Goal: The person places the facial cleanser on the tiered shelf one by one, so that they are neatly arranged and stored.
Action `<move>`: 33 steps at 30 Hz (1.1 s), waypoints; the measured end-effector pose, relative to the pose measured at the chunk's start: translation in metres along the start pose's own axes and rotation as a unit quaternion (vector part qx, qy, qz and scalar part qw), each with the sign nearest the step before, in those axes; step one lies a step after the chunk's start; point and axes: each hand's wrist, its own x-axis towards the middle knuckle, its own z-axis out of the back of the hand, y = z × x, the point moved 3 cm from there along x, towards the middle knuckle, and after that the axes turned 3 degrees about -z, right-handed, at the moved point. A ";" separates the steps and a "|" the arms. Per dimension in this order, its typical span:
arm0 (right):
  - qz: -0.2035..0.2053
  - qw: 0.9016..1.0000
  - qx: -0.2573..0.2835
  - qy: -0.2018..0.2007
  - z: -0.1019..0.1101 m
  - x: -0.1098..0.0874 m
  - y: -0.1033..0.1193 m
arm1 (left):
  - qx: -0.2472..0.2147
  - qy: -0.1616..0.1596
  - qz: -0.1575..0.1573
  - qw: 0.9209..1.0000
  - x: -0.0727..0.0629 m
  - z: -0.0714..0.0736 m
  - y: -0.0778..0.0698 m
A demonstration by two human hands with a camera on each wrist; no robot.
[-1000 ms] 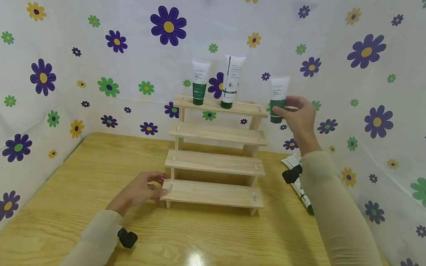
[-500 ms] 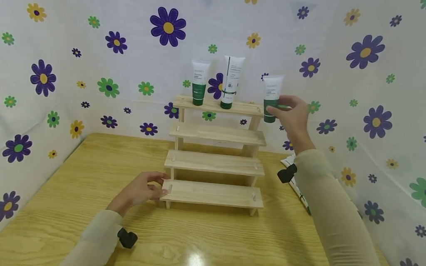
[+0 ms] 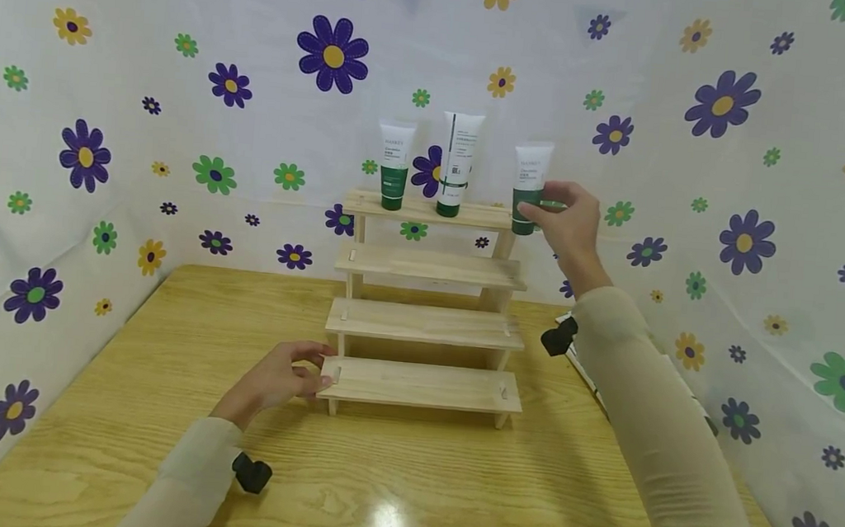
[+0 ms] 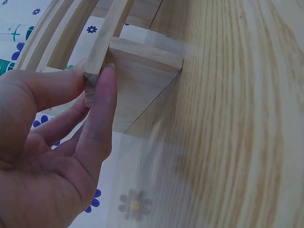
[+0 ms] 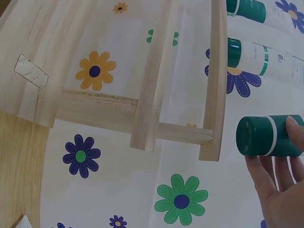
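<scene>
My right hand (image 3: 568, 227) grips a white and green squeeze tube (image 3: 529, 185) by its green lower part, cap down, at the right end of the top step. In the right wrist view a gap shows between the tube's cap (image 5: 249, 136) and the top board (image 5: 213, 90). My left hand (image 3: 281, 378) pinches the left end of the lowest board of the wooden step rack (image 3: 420, 383), thumb on one face and fingers on the other. Two more tubes stand on the top step: a shorter one (image 3: 395, 166) at left and a taller one (image 3: 458, 163) mid-step.
The rack's lower three steps hold nothing. More tubes (image 3: 587, 367) lie on the wooden table (image 3: 256, 300) right of the rack, partly hidden by my right sleeve (image 3: 649, 414). A flower-patterned cloth (image 3: 256, 110) hangs behind and at both sides.
My right hand has carried the tube leftward and slightly up, from beside the rack to the top step's right end. The left hand has stayed on the lowest board.
</scene>
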 end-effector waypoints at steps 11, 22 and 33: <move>-0.007 1.000 0.005 -0.002 -0.008 0.006 0.006 | 0.000 -0.002 -0.007 1.000 0.002 0.000 0.000; -0.001 1.000 0.000 -0.009 -0.017 0.012 0.006 | 0.007 -0.004 -0.001 1.000 0.001 0.001 0.000; -0.011 1.000 -0.007 -0.015 -0.025 0.013 0.006 | 0.008 -0.004 -0.001 1.000 0.001 0.000 -0.001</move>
